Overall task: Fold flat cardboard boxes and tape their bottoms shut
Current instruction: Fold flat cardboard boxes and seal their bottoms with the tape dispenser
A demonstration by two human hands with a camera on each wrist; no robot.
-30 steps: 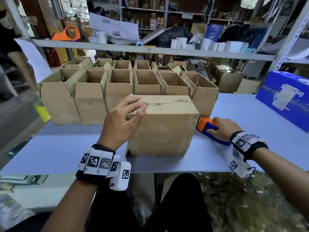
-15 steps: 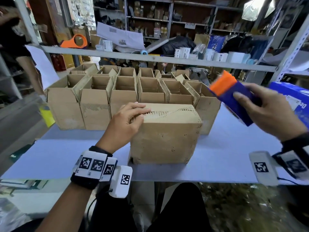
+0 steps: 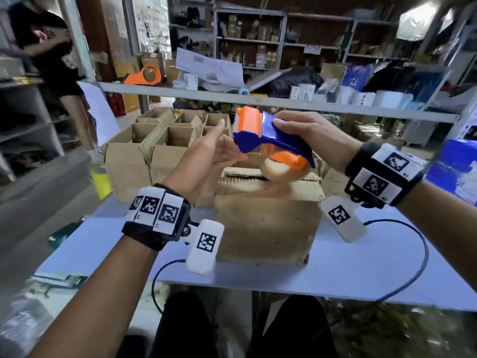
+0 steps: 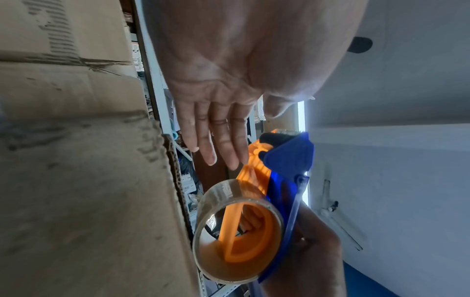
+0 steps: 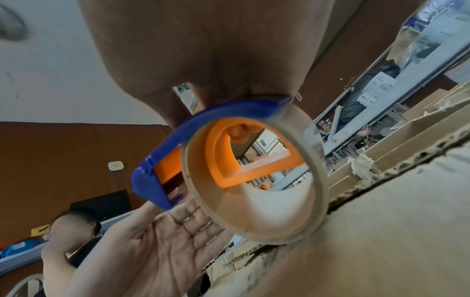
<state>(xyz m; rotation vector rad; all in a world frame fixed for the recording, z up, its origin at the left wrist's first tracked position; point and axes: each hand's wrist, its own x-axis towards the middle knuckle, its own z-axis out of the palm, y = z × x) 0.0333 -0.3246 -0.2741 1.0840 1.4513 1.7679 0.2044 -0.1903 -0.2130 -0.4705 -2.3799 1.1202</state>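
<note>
Cardboard box (image 3: 265, 218) sits on the pale bench (image 3: 361, 275), right at the near edge between the 2 forearms, its folded flaps facing up with a ragged seam running across the top. Above it, the right hand (image 3: 313, 136) has the tape dispenser (image 3: 271, 138) in a firm hold, fingers wrapped over the blue shell, orange front end pointing left, and the roll of clear tape (image 3: 284, 170) hanging just over the box's top; from the head view I can't tell whether the roll touches the cardboard. In the right wrist view, fingertips show through the orange hub inside the roll. The left hand (image 3: 210, 153) is up beside the dispenser's front, palm turned toward it, fingers straight and spread loose, holding nothing. In the left wrist view those fingers (image 4: 226, 144) reach right next to the orange nose, though contact isn't clear. Behind the box, rows of open boxes (image 3: 165, 148) stand upright on the bench. On the shelf above lies a second orange dispenser (image 3: 144, 76). At far left a person in a black shirt (image 3: 59, 63) is standing, and a blue carton (image 3: 454, 171) sits at the right edge.
</note>
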